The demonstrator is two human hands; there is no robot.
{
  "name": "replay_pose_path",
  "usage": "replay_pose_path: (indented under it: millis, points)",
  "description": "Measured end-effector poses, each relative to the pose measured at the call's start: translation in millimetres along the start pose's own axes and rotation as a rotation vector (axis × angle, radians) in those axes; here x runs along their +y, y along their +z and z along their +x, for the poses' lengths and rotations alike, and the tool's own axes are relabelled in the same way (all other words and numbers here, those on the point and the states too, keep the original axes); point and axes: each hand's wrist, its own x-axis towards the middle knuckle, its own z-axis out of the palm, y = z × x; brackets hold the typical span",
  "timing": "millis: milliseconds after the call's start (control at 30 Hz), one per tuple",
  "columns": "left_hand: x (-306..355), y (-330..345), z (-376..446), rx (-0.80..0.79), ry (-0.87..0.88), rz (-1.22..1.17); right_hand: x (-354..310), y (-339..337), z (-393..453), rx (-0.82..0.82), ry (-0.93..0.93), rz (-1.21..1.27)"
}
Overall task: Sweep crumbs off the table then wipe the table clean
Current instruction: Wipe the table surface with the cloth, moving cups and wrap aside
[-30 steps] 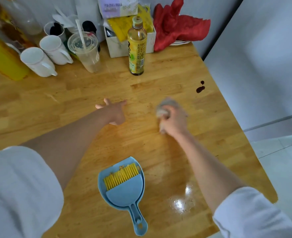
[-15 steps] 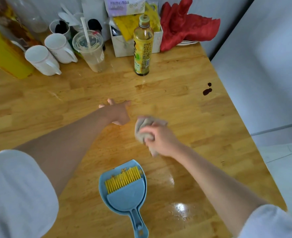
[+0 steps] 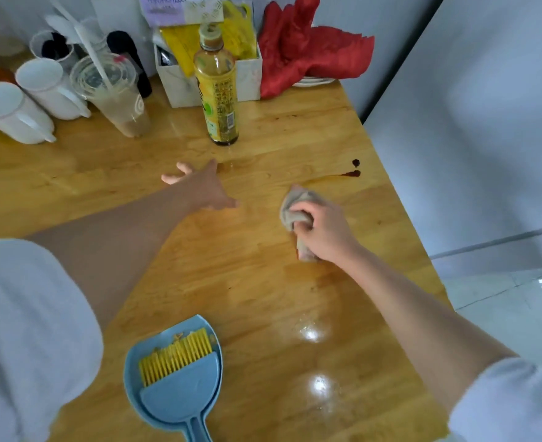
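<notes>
My right hand (image 3: 325, 232) grips a bunched grey cloth (image 3: 295, 207) and presses it on the wooden table (image 3: 263, 282), right of the middle. A dark red stain (image 3: 354, 170) with a thin smear trailing left lies just beyond the cloth, near the table's right edge. My left hand (image 3: 204, 186) rests flat on the table with fingers spread, left of the cloth. Near the front edge lies a blue dustpan (image 3: 170, 393) with a yellow-bristled brush (image 3: 175, 358) nested in it, a few crumbs among the bristles.
A tea bottle (image 3: 217, 87) stands just beyond my left hand. Behind it are a white box (image 3: 247, 81) of packets, a red cloth (image 3: 308, 49), two white mugs (image 3: 40, 90) and a plastic cup (image 3: 116, 97) with a straw. A grey wall borders the table's right edge.
My right hand has swept the cloth left to the middle and then back right, up toward the red stain. The stain now shows a smear to its left. My left hand has stayed put.
</notes>
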Motion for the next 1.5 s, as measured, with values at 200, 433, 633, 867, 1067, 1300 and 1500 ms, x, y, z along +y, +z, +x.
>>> replay_pose_path:
  millis: [200,433,633,867,1067,1300,1500]
  points:
    - [12.0,-8.9,-10.0,-0.030,-0.035,0.056,78.8,-72.7,30.5,0.278,0.315,-0.045]
    - [19.8,-20.2,-19.4,-0.059,-0.032,0.089,6.8,-17.7,38.6,-0.098,-0.017,-0.030]
    - [16.0,-17.1,-16.5,-0.061,-0.034,0.083,69.9,-67.1,41.7,0.287,0.314,0.004]
    - [16.9,-18.2,-14.1,-0.075,-0.036,0.114,-13.1,18.9,-11.1,-0.159,-0.103,-0.019]
    - [8.2,-13.7,-3.0,-0.111,0.011,0.116,61.8,-27.2,-47.7,0.301,0.303,0.010]
    - [11.5,-17.2,-11.8,-0.095,0.003,0.086,1.8,-11.1,45.4,0.308,0.226,-0.078]
    - [18.3,-20.1,-22.2,-0.085,-0.015,0.080,-22.2,21.4,14.0,-0.194,-0.183,-0.049]
